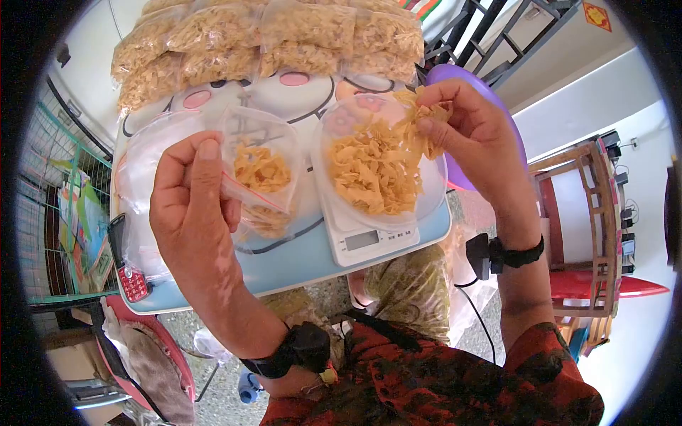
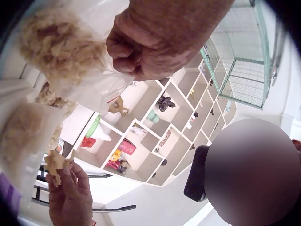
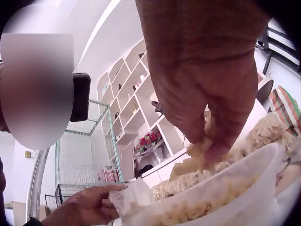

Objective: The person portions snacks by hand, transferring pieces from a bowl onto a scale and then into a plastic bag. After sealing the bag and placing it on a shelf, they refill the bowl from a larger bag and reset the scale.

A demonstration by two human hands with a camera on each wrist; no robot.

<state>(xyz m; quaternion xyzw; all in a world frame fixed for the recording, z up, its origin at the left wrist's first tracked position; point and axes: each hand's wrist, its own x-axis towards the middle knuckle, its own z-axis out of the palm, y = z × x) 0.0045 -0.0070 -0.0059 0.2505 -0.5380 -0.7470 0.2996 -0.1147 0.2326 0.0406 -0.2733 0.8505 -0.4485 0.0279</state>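
Observation:
My left hand [image 1: 195, 192] pinches the edge of a clear zip bag [image 1: 273, 138], which has a red seal line and some pale yellow dried strips inside. Between thumb and fingers, my right hand [image 1: 472, 135] holds a small bunch of the dried strips [image 1: 430, 128] over the right rim of a translucent round bowl [image 1: 323, 177]. More strips [image 1: 373, 167] fill that bowl, which sits on a white digital scale [image 1: 380, 245]. In the right wrist view, the bunch [image 3: 190, 162] hangs just above the bowl's rim.
Packed bags of dried strips [image 1: 305, 28] are stacked along the table's far side. Empty clear bags [image 1: 142, 170] lie at the left, by a red-keyed device [image 1: 133, 284]. A purple round object [image 1: 497, 106] stands beyond my right hand. The light blue table edge [image 1: 284, 273] is near my lap.

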